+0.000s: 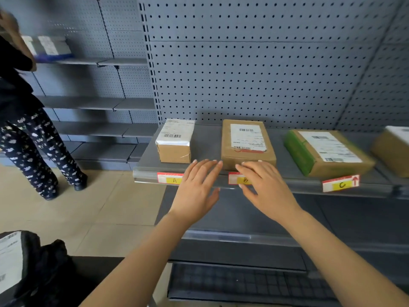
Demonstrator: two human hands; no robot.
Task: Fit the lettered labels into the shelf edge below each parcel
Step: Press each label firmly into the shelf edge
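— Labels (171, 180), how many do you count?

— Three, each red-bordered with a yellow patch: label A sits in the shelf edge (146, 175) under the small parcel (174, 142), label B (234, 178) is under the flat brown parcel (245, 142), and label C (340, 184) is below the green-taped parcel (325, 151). C is tilted, its right end higher than its left.

— And parcels?

— Four on that shelf, counting a fourth parcel (394, 147) cut off at the right border.

— Where are the hands?

— Both arms reach forward, palms down. The left hand (197, 185) is flat with straight, slightly spread fingers, its fingertips over the shelf lip between the small parcel and the flat brown one. It covers the right end of label A and holds nothing.

— The right one?

— The right hand (265, 185) is likewise spread, fingers straight, lying across most of label B with the thumb tip at the label's lower rim. It grips nothing. Whether it actually presses the label, I cannot tell.

— Anything else?

— Another person (33, 151) in patterned trousers stands at the shelving on the left.
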